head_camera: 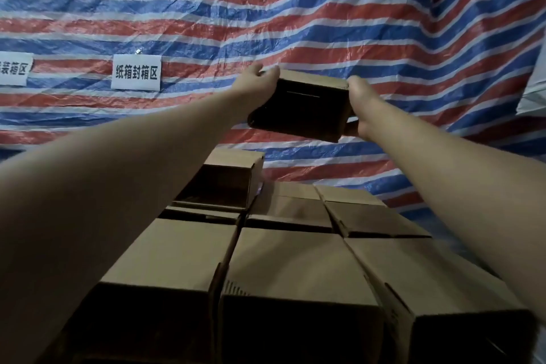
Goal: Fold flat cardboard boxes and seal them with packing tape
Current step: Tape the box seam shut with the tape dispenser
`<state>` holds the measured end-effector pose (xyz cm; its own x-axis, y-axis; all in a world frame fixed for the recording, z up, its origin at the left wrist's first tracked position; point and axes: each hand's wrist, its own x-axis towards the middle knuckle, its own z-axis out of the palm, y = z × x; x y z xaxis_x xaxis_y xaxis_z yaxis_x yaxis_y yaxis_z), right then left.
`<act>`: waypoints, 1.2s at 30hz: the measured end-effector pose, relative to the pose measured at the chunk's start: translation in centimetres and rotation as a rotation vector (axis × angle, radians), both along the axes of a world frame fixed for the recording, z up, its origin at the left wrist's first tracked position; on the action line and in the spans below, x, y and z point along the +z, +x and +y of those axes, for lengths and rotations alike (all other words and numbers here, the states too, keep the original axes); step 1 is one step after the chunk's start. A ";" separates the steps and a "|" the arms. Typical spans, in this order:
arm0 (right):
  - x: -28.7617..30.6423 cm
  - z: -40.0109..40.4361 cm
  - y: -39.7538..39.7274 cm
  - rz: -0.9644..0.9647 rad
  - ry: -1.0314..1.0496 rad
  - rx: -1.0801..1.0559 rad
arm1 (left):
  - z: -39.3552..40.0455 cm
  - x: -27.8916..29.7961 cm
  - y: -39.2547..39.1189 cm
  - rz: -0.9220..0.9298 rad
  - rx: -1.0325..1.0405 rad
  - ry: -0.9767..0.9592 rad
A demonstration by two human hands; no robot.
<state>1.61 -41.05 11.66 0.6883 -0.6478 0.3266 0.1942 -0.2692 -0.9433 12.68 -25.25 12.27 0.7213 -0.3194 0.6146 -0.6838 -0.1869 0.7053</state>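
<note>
Hands: left hand (260, 80) and right hand (359, 103) clasped opposite sides.
Box: small brown folded cardboard box (301, 105), likely light, stiff, crushable.

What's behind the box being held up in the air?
Behind the held box hangs a striped tarp with a white paper sign off to its left. Whatever part of the tarp lies directly behind the box is covered.

A box (298, 105) sits between two hands, above stacked boxes (291, 260); a striped sheet (295, 9) hangs behind, maybe touching.
</note>
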 end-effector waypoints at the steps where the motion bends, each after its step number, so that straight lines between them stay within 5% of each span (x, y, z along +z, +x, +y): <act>1: -0.3 -1.2 1.3 0.013 0.021 0.001 | -1.1 -0.5 1.4 0.003 -0.041 0.050; 5: -2.2 -5.4 6.1 0.069 0.079 -0.034 | -4.5 -2.8 6.2 0.036 -0.083 0.376; 9: -4.6 -9.4 10.8 0.152 0.121 -0.007 | -8.0 -4.6 10.0 -0.194 0.136 0.749; 18: -10.1 -13.2 16.9 0.230 0.234 0.109 | -10.9 -7.1 15.3 -0.200 0.257 1.153; 26: -11.7 -12.9 17.4 0.439 0.135 0.045 | -11.5 -8.1 15.8 -0.103 0.253 1.319; 36: -5.9 -7.1 9.3 0.352 -0.030 -0.161 | -7.1 -4.1 4.9 -0.317 0.218 0.958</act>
